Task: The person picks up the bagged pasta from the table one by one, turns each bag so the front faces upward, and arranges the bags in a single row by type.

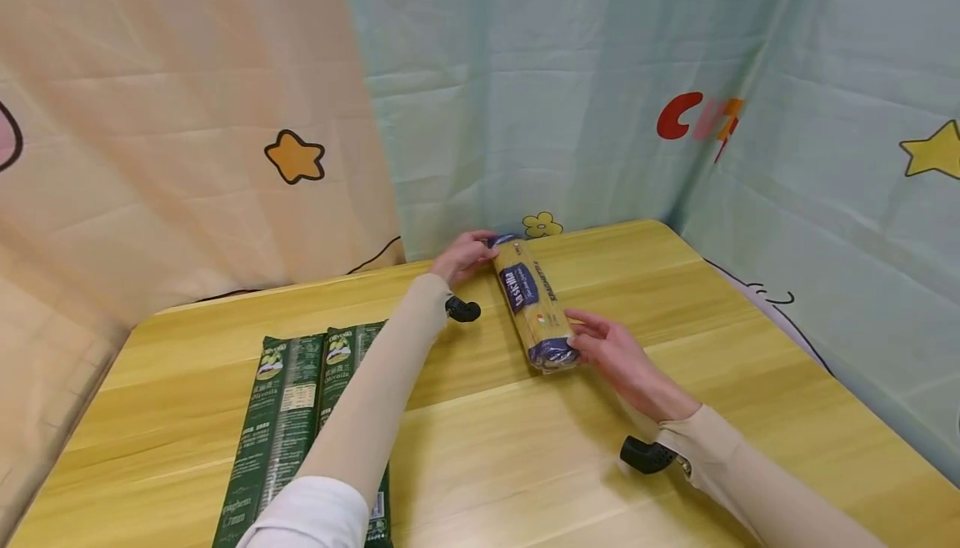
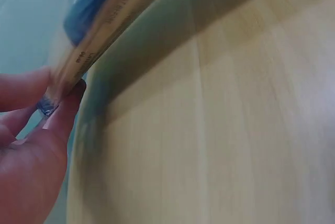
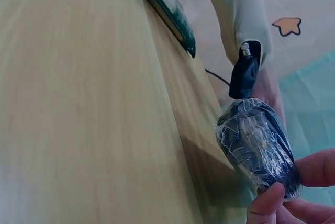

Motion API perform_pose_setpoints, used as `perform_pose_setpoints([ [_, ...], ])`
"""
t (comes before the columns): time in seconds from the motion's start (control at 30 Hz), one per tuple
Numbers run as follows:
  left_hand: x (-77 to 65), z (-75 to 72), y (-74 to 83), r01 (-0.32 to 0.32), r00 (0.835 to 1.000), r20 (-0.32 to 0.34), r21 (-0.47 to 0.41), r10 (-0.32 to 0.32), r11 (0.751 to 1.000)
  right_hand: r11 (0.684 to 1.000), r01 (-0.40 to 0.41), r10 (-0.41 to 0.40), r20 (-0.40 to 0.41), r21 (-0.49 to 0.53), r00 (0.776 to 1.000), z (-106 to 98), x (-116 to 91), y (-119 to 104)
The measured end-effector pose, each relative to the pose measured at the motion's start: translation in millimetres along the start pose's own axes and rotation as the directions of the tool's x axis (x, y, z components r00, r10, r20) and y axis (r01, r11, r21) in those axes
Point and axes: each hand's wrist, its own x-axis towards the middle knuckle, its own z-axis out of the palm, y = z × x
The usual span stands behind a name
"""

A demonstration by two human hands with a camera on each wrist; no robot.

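A yellow and blue spaghetti packet [image 1: 531,302] is held between both hands near the back of the table. At its far end my left hand [image 1: 463,256] pinches the wrapper, thumb on one side and fingers on the other in the left wrist view. My right hand [image 1: 618,360] pinches the near end, where the right wrist view shows crinkled clear film over the blue end [image 3: 259,140]. In the left wrist view the packet's edge [image 2: 102,30] hangs a little above the wood, casting a shadow.
Two green spaghetti packets [image 1: 281,431] lie side by side at the table's left, partly hidden by my left forearm. The wooden table [image 1: 480,465] meets hanging curtains [image 1: 600,72] at its back and right edges. Black wrist mounts [image 1: 647,454] stick out from both sleeves.
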Motion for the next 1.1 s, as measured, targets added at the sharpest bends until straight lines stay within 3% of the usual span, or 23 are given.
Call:
perform_pose_setpoints([
  [0.23, 9.6, 15.7, -8.2, -0.017, 1.0, 0.009, -0.011, 0.017, 1.0, 1.0, -0.011, 0.011, -0.008, -0.007, 1.0, -17, 6, 4],
  [0.4, 12.0, 25.9, -6.7, -0.055, 0.998, -0.009, 0.104, 0.056, 0.993, 1.0, -0.016, 0.016, -0.017, -0.018, 1.0, -22, 11, 9],
  [0.7, 5.5, 16.3, -13.8, -0.124, 0.977, -0.137, 0.245, 0.161, 0.962, 0.99, -0.005, 0.014, 0.061, -0.142, 0.998, -23, 22, 13],
  [0.83, 6.4, 11.4, -14.9, -0.155, 0.977, -0.107, 0.233, 0.184, 0.96, 0.985, 0.043, -0.026, 0.102, -0.166, 0.994, -29, 24, 15],
  [1.1, 7.6, 1.1, -20.9, -0.137, 0.988, -0.056, 0.081, 0.141, 0.987, 0.963, 0.067, -0.042, 0.097, -0.263, 0.994, -29, 25, 20],
])
